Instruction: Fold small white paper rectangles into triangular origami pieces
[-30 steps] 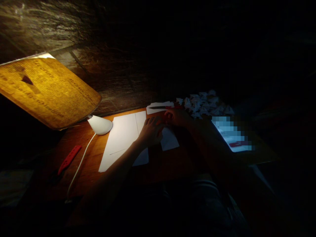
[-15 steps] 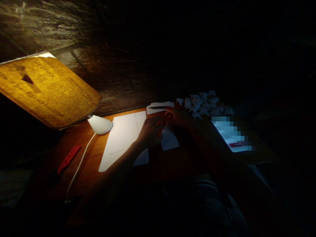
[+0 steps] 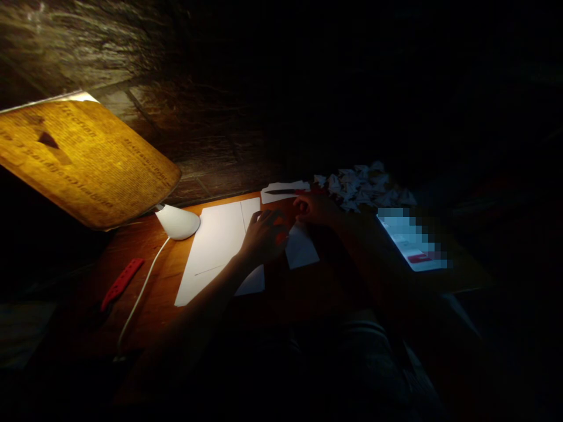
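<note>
My left hand (image 3: 265,234) hovers over the right side of the large white sheets (image 3: 215,240), its fingers bent and apart, with nothing visible in them. Close by on the right, my right hand (image 3: 315,208) has its fingers curled together. What they hold, if anything, is lost in shadow. A small white piece of paper (image 3: 302,249) lies on the table below both hands, its top edge near the right fingers. Behind the hands, scissors (image 3: 285,191) with dark blades and red handles rest on a stack of small paper pieces (image 3: 270,198).
A pile of folded paper pieces (image 3: 358,186) sits at the back right, with a lit phone (image 3: 400,237) before it. On the left stand a lamp with a paper shade (image 3: 88,161), its white base (image 3: 178,223) and cord (image 3: 143,293). A red strap (image 3: 123,284) lies near the cord.
My left hand has drawn slightly left, away from the small paper, and its fingers are more apart. My right hand has barely moved.
</note>
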`<state>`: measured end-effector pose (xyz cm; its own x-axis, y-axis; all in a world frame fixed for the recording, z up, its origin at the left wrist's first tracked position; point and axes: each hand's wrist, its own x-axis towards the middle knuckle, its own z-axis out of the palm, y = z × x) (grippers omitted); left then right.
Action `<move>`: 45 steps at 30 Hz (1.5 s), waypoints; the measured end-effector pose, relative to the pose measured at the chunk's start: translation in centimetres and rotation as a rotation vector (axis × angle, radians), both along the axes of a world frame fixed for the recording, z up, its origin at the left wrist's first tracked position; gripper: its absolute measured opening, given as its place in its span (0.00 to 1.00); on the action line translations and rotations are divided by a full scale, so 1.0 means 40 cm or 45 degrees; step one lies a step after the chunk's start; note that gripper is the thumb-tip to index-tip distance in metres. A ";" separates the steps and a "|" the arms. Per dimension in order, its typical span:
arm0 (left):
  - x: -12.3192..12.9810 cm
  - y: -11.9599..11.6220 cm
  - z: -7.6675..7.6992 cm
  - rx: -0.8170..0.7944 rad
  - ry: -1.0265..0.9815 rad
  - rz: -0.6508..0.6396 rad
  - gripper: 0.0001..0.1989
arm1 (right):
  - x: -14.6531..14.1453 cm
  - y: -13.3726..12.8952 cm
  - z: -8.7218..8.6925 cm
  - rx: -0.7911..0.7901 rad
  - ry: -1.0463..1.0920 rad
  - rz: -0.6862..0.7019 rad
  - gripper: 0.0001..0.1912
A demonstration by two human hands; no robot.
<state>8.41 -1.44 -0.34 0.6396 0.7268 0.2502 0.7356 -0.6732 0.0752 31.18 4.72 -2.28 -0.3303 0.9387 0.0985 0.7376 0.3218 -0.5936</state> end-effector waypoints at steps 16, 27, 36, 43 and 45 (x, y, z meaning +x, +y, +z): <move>-0.015 -0.023 0.015 0.018 -0.018 0.021 0.05 | 0.001 0.001 -0.004 0.019 0.010 -0.004 0.19; -0.040 -0.030 0.039 0.017 0.021 -0.054 0.06 | -0.001 0.005 -0.008 0.025 0.005 0.003 0.20; -0.025 -0.009 -0.013 -0.032 -0.034 0.070 0.12 | -0.002 -0.002 -0.013 0.064 0.017 0.009 0.18; 0.006 -0.005 -0.034 -0.045 0.009 0.065 0.17 | 0.003 -0.022 -0.005 0.102 0.085 0.103 0.17; 0.005 -0.005 -0.032 -0.058 -0.004 0.079 0.14 | 0.008 -0.026 -0.002 0.120 0.089 0.182 0.22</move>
